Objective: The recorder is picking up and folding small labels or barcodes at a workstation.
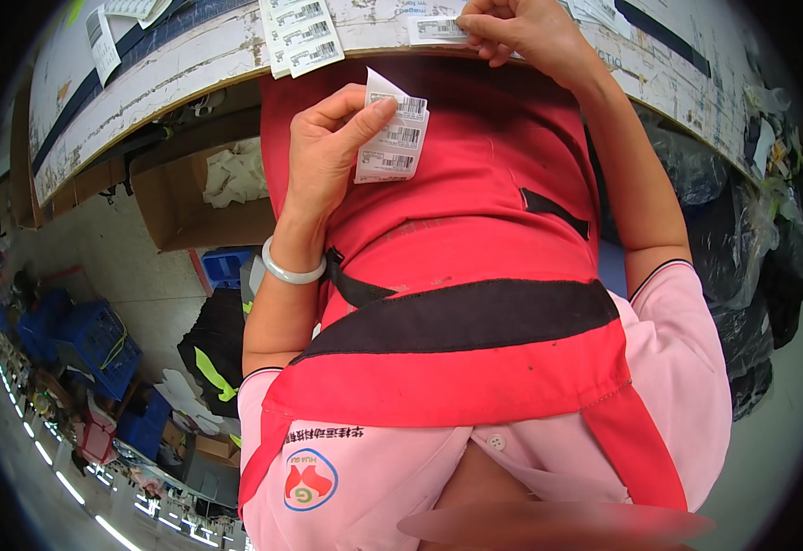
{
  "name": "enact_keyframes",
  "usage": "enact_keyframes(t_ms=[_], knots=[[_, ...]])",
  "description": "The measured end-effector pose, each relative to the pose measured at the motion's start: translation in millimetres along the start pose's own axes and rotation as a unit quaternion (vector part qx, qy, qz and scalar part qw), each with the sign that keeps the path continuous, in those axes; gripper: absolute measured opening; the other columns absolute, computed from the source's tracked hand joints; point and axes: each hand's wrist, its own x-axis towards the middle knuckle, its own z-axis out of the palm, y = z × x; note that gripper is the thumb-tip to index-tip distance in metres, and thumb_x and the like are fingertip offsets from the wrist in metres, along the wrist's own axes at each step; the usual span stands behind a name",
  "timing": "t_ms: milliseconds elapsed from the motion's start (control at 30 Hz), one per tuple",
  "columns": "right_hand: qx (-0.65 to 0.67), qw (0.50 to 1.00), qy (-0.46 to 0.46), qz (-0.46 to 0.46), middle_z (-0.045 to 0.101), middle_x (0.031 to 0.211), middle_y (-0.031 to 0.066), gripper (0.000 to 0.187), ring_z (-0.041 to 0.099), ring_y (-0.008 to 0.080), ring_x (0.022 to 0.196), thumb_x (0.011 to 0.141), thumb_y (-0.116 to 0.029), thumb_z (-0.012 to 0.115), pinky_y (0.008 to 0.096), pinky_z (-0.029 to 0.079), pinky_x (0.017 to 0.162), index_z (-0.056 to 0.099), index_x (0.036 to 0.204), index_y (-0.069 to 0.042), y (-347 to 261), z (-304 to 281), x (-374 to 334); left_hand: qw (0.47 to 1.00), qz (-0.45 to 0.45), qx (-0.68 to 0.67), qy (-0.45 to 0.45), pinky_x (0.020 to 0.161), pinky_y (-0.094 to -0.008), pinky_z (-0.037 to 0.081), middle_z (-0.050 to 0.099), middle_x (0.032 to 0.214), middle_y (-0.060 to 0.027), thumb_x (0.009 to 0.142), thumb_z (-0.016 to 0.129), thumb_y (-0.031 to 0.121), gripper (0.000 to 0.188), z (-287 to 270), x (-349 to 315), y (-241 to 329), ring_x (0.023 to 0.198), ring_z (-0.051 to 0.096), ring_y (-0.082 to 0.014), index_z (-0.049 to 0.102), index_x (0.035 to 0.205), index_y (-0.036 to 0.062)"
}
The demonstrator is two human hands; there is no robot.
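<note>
My left hand (330, 145) is closed, its thumb and fingers pinching a small sheet of white barcode labels (389, 147) in front of the red apron (475, 174). The sheet's top corner is peeled up in a point. At the table's near edge, my right hand (523, 37) has its fingertips pinched at the right end of a single white barcode label (434, 31). That label appears to lie against the tabletop.
More barcode label sheets (314, 46) hang slightly over the edge of the worn white table (209, 50). A cardboard box (167, 207) with pale scraps stands below left. Blue crates (98, 340) are farther left; plastic-wrapped dark bundles (732, 248) sit at right.
</note>
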Motion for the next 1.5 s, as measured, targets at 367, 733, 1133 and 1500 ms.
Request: enact_keyframes(t_ms=[367, 733, 1133, 1500], knots=[[-0.128, 0.99, 0.043, -0.033, 0.064, 0.067, 0.0058, 0.013, 0.062, 0.0112, 0.058, 0.089, -0.01, 0.059, 0.0237, 0.052, 0.052, 0.063, 0.083, 0.001, -8, 11, -3, 1.0, -0.01, 0.013, 0.004, 0.068, -0.0209, 0.048, 0.067, 0.086, -0.001, 0.09, 0.069, 0.01, 0.012, 2, 2, 0, 0.075, 0.06, -0.0073, 0.071, 0.093, -0.002], [0.034, 0.99, 0.1, -0.093, 0.06, 0.071, 0.0001, 0.016, 0.056, 0.0074, 0.058, 0.095, -0.017, 0.059, 0.0217, 0.048, 0.053, 0.063, 0.09, -0.003, 29, -57, -14, 0.999, -0.016, 0.033, 0.032, 0.07, -0.02, 0.045, 0.065, 0.084, 0.0009, 0.09, 0.066, 0.005, 0.009, 2, -3, -1, 0.076, 0.058, -0.0057, 0.07, 0.092, -0.0022], [-0.418, 0.803, 0.419, -0.07, 0.066, 0.08, 0.0087, 0.034, 0.063, 0.0152, 0.065, 0.082, -0.023, 0.075, 0.0329, 0.052, 0.058, 0.06, 0.101, 0.0, 56, -109, -8, 1.0, 0.01, 0.018, 0.014, 0.071, -0.0209, 0.046, 0.064, 0.087, 0.0002, 0.09, 0.066, 0.004, 0.009, 7, 3, 4, 0.079, 0.058, -0.0065, 0.07, 0.093, -0.0034], [0.064, 0.989, -0.024, -0.128, 0.065, 0.083, -0.0005, 0.016, 0.056, 0.0047, 0.072, 0.091, -0.015, 0.068, 0.0198, 0.047, 0.066, 0.069, 0.098, -0.001, 16, 50, -53, 0.984, 0.141, 0.105, 0.008, 0.071, -0.0203, 0.047, 0.065, 0.092, -0.003, 0.088, 0.07, 0.003, 0.008, 11, 4, 8, 0.079, 0.059, -0.0076, 0.07, 0.091, -0.0036]])
